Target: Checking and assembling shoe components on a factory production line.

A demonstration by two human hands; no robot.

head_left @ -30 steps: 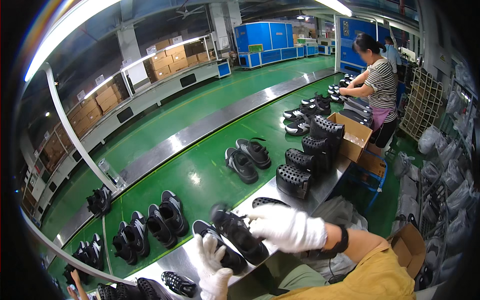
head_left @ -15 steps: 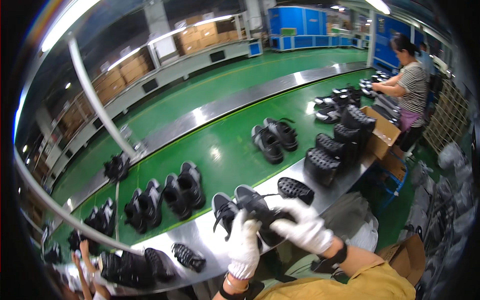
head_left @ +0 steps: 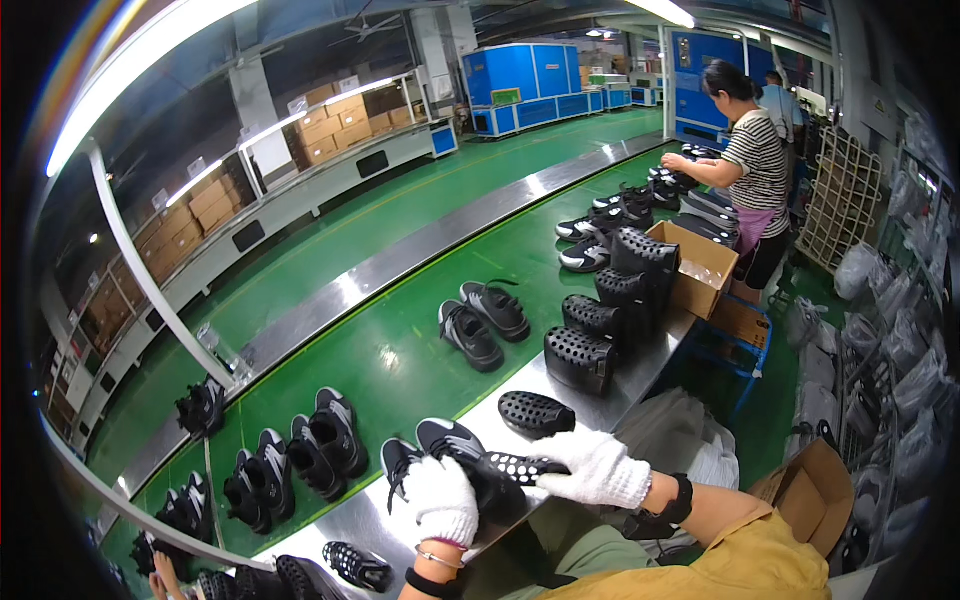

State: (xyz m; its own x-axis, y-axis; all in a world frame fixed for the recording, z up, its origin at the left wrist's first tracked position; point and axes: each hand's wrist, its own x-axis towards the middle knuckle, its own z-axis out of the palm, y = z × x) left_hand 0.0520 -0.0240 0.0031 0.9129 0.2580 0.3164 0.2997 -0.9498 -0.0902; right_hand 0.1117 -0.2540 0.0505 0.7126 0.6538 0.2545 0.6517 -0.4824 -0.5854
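Observation:
On the steel ledge in front of me stands a pair of black and grey sneakers (head_left: pixel 446 436). My left hand (head_left: pixel 440 500), in a white knit glove, is closed over the near part of one of them, hiding much of it. A black perforated shoe tree (head_left: pixel 520 467) is pinched in my gloved right hand (head_left: pixel 598 470), level, its tip at the sneaker's collar. Whether its tip sits inside the shoe, I cannot tell. A second perforated shoe tree (head_left: pixel 537 413) lies just beyond my right hand.
Further sneakers (head_left: pixel 484 325) stand in pairs along the green conveyor belt (head_left: pixel 395 365). Perforated shoe trees (head_left: pixel 580 358) are stacked at the right, by an open carton (head_left: pixel 695 270). A co-worker (head_left: pixel 745 150) handles shoes beyond. Another person's hands (head_left: pixel 165 575) show at lower left.
My view has turned to the right. My right hand has drawn back from the sneaker's laces and now shows a perforated shoe tree; my left hand has turned palm-down over the sneaker.

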